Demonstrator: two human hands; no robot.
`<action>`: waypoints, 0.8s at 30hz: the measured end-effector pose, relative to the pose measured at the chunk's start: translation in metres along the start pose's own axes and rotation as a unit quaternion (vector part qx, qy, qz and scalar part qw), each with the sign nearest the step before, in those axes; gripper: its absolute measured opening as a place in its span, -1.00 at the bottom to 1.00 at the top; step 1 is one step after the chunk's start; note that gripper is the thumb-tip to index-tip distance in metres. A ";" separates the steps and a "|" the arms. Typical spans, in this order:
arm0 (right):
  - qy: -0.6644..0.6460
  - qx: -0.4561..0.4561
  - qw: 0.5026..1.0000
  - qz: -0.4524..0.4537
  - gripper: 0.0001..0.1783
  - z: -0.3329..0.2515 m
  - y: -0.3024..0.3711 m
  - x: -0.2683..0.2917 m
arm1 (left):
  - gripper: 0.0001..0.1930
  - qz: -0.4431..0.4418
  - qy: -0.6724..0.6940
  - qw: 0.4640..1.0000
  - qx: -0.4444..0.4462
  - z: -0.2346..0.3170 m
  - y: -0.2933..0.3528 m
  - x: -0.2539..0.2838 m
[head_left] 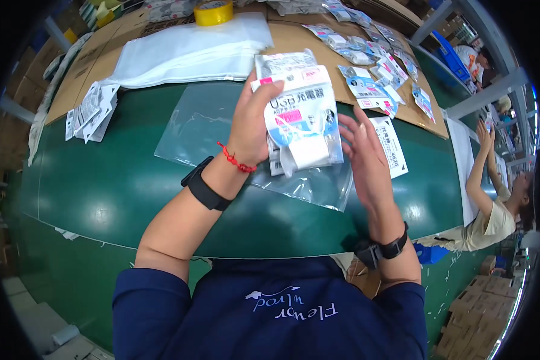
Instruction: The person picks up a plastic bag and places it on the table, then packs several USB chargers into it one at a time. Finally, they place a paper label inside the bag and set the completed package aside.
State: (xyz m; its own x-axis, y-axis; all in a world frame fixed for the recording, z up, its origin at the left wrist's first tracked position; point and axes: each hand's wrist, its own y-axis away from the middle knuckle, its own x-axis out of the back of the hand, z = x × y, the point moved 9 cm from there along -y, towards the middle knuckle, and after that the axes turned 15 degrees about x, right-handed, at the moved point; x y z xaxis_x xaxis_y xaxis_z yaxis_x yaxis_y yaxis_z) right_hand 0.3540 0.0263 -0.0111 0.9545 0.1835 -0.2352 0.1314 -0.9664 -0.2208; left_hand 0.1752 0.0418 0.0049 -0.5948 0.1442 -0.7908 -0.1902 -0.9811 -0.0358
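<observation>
Navy shirt [222, 312] fills the bottom of the frame, nearest the lens. Left hand [250, 123] has a grip on a little stack of charger packets [297, 129] mid-frame, thumb over the front one, white adapter [311, 152] showing low in it. Right hand [369, 162] is open, fingers spread just beside the stack; can't tell if the tips touch. Under all that, a clear bag [192, 129] lies on the green bench [102, 186], with a printed card [394, 145] partly behind the right hand. Further out: loose packets [372, 88] on cardboard [288, 33], upper right; translucent sleeves [180, 57] and a yellow tape roll [213, 13], upper left; fanned cards [93, 114] at left; co-worker [489, 222], far right.
</observation>
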 end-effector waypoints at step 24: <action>0.267 -0.128 0.945 -0.136 -0.55 -0.017 0.010 0.121 | -0.94 0.012 -0.723 0.682 -0.108 -0.083 0.017 -0.032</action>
State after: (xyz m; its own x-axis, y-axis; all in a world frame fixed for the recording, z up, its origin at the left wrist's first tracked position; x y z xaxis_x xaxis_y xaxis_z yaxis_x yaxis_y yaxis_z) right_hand 0.4753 0.0360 -0.0258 0.8658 0.3807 0.3246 0.3867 -0.9209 0.0486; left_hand 0.2563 0.0096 -0.0212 -0.7744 -0.0487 0.6309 -0.1397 -0.9593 -0.2454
